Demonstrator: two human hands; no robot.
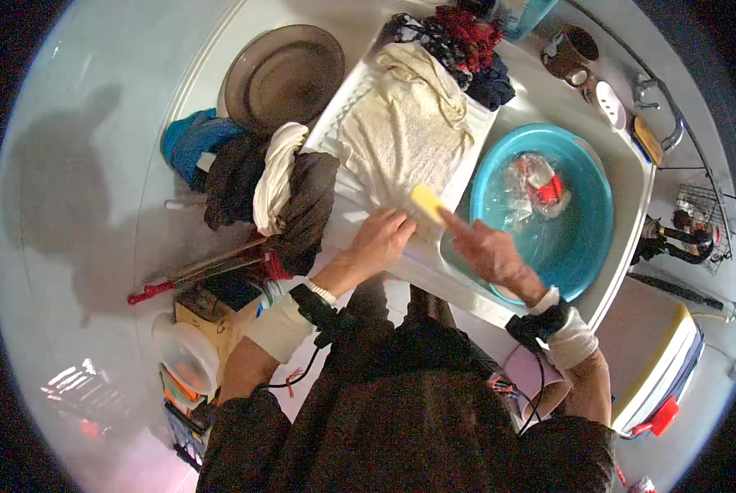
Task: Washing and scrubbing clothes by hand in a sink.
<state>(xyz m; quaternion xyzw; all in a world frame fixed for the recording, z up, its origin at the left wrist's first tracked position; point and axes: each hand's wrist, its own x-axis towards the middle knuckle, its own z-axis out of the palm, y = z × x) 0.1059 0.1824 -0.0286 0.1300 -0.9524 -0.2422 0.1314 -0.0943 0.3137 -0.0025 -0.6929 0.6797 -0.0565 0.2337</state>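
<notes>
A cream terry cloth (405,129) lies spread over the white ribbed washboard part of a sink. My left hand (383,240) presses on the near end of the cloth, its fingers bent over the fabric; whether it pinches the cloth is unclear. In my right hand (491,252), slightly blurred, is a yellow block (426,203), perhaps a soap bar or a brush, held over the cloth's near right part. Right of the washboard, a blue plastic basin (543,246) sits in the sink bowl with water and a red and clear plastic packet (543,185) inside.
Dark and red clothes (466,43) are heaped beyond the cloth. A brown round basin (285,77) stands at the upper left, with dark, blue and white garments (238,172) hanging nearer. A faucet (673,132), a wooden brush (647,140) and a white soap dish (609,105) are along the sink's right rim.
</notes>
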